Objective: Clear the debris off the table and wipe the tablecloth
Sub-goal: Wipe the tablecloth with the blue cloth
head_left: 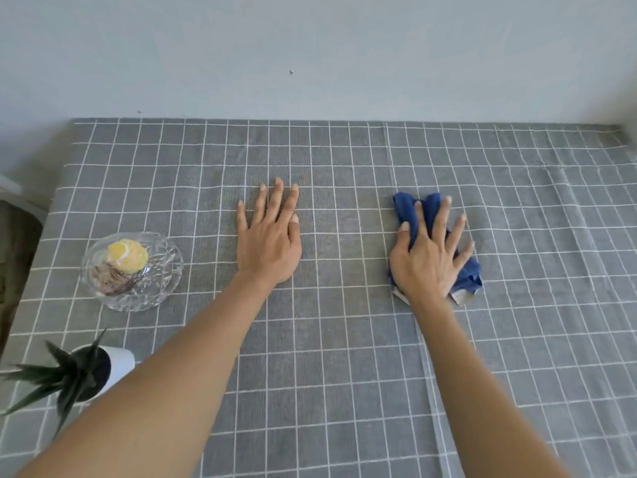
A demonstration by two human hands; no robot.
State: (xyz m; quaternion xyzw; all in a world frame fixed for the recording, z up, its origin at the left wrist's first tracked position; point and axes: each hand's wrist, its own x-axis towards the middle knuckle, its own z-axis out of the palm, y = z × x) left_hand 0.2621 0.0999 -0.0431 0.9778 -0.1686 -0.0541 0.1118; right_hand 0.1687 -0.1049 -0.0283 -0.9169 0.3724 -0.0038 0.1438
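Observation:
A grey tablecloth (344, 357) with a white grid covers the table. My right hand (429, 257) presses flat on a crumpled blue cloth (408, 207) at the centre right, fingers spread over it. Flat on the tablecloth near the middle lies my left hand (269, 236), palm down, fingers together, holding nothing. At the left stands a clear glass bowl (162, 281) holding yellow and brownish debris (125, 258).
A small potted plant in a white pot (119, 365) with dark spiky leaves stands at the near left. A pale wall (310, 56) runs along the table's far edge. The table's left edge drops off beside a dark object (17, 243).

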